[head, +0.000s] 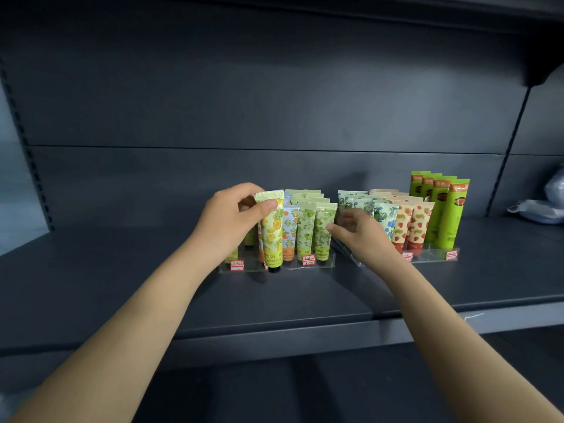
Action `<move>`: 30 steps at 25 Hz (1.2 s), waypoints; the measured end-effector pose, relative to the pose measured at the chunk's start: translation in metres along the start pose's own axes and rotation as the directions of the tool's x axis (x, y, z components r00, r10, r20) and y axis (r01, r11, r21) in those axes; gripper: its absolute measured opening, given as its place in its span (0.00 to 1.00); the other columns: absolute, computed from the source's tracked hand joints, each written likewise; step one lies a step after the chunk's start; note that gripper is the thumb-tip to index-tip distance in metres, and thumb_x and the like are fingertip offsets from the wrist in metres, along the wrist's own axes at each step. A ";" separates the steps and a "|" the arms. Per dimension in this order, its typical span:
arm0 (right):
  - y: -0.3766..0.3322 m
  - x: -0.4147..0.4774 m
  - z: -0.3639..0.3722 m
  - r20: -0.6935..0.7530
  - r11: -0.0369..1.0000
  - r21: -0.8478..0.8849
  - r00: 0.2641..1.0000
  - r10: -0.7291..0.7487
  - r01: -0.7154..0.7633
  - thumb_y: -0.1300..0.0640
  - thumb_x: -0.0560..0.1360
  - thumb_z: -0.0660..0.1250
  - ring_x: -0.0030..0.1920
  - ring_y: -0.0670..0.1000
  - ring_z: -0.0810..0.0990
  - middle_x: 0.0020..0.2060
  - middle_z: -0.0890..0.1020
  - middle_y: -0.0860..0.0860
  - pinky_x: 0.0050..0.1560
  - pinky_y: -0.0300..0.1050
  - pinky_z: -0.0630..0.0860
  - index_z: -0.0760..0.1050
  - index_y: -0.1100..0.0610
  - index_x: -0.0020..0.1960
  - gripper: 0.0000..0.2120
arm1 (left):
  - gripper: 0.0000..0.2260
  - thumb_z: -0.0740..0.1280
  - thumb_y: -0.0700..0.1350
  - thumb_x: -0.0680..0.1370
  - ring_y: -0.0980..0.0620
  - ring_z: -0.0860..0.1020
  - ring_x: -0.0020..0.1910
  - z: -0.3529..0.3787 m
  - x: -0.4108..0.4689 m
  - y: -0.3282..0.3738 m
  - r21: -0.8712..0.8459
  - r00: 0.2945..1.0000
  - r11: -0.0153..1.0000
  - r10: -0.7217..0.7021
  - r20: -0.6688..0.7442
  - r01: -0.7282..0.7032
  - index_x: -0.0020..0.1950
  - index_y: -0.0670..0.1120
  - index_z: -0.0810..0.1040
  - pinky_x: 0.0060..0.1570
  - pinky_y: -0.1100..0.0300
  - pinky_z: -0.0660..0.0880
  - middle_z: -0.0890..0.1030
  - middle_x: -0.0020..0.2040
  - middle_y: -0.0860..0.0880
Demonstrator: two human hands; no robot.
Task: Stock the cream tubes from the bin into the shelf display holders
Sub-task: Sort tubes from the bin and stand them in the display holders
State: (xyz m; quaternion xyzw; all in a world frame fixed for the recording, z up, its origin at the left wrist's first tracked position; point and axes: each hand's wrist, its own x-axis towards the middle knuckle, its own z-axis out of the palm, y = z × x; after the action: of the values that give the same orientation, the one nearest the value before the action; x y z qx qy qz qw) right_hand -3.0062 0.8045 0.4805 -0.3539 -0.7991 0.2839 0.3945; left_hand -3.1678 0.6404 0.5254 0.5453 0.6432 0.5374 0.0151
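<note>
Head view: left hand (231,215) pinches yellow tube (272,236) lettered "YING".

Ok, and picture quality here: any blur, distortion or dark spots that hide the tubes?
Head view: wide-angle bending bows the shelf and tilts the side posts; the light is dim but even, and the yellow tube in the left hand is sharp; the right hand is slightly smeared; the price tags are too soft to read; below the shelf it goes nearly black.
</note>
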 end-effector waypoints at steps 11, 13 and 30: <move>-0.039 -0.099 0.073 0.152 0.905 -0.341 0.965 -0.213 0.254 0.45 0.79 0.55 0.59 0.54 0.71 0.55 0.75 0.53 0.58 0.46 0.68 0.72 0.57 0.58 0.17 | 0.02 0.68 0.41 0.75 0.56 0.77 0.36 -0.050 0.063 0.018 0.094 0.993 0.995 0.023 0.116 -0.034 0.46 0.44 0.79 0.39 0.67 0.75 0.81 0.41 0.49; -0.047 -0.107 0.094 0.161 0.827 -0.449 0.942 -0.296 0.337 0.43 0.77 0.50 0.50 0.52 0.76 0.47 0.77 0.50 0.49 0.45 0.73 0.75 0.53 0.49 0.20 | 0.02 0.68 0.41 0.75 0.59 0.76 0.34 -0.057 0.077 0.017 0.140 0.992 0.990 0.004 0.124 -0.022 0.46 0.44 0.78 0.36 0.71 0.74 0.81 0.39 0.50; -0.035 -0.105 0.117 -0.138 0.735 -0.602 0.866 -0.481 0.312 0.40 0.79 0.37 0.31 0.44 0.76 0.29 0.76 0.43 0.28 0.35 0.70 0.75 0.47 0.33 0.32 | 0.01 0.68 0.41 0.75 0.58 0.77 0.37 -0.049 0.118 -0.029 0.114 0.990 0.993 -0.041 0.138 0.025 0.44 0.44 0.77 0.38 0.70 0.75 0.80 0.41 0.48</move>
State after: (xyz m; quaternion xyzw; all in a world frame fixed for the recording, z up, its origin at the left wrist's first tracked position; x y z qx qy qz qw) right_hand -3.0697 0.6805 0.3992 -0.3099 -0.8382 -0.1093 0.4352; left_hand -3.2648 0.6975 0.5927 0.5710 0.6786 0.4604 0.0387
